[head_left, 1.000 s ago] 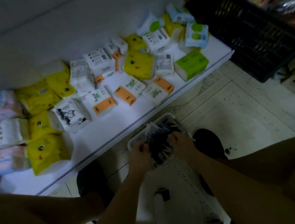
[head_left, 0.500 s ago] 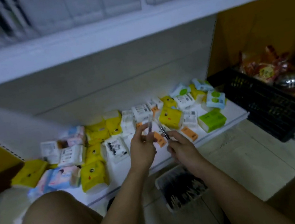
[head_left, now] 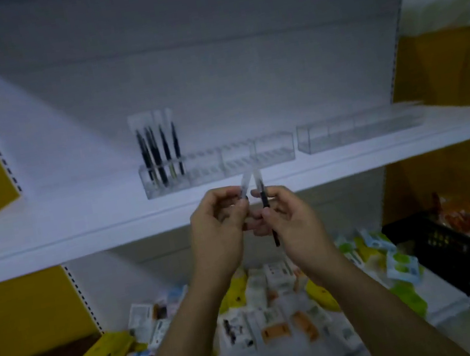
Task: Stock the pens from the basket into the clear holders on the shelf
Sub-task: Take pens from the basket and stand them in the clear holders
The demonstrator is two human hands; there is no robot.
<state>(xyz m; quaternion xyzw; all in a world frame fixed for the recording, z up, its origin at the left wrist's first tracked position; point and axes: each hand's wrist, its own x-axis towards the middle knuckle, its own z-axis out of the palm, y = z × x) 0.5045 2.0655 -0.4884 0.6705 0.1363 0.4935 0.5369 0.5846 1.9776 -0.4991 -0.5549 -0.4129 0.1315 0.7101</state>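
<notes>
— White shelving is filling the view, with yellow wall showing at both sides. Where are the pens sitting?

— Several dark pens [head_left: 158,156] are standing upright in the left end of a clear holder [head_left: 219,163], and their pale caps are rising above its rim. That holder is sitting near the front edge of the upper shelf [head_left: 79,222]. A second clear holder [head_left: 359,130] is lying just beside it, toward the shelf's right end.

— And the hands?

— Both are hovering close together before that front edge. The left hand [head_left: 220,230] is pinching a capped pen [head_left: 246,182] with its pale cap pointing up. The right hand [head_left: 292,219] is curling its fingers round a dark pen [head_left: 262,193], which is standing upright with its lower end poking out below the fingers.

— What is proving hard to read?

— Blur is smearing everything, so the standing pens are running together. Fingers are covering most of the capped pen's barrel. Tissue packs [head_left: 271,327] are lying heaped on the lower shelf, partly hidden behind the forearms. A black crate [head_left: 457,252] is getting cut off at the view's right side.
</notes>
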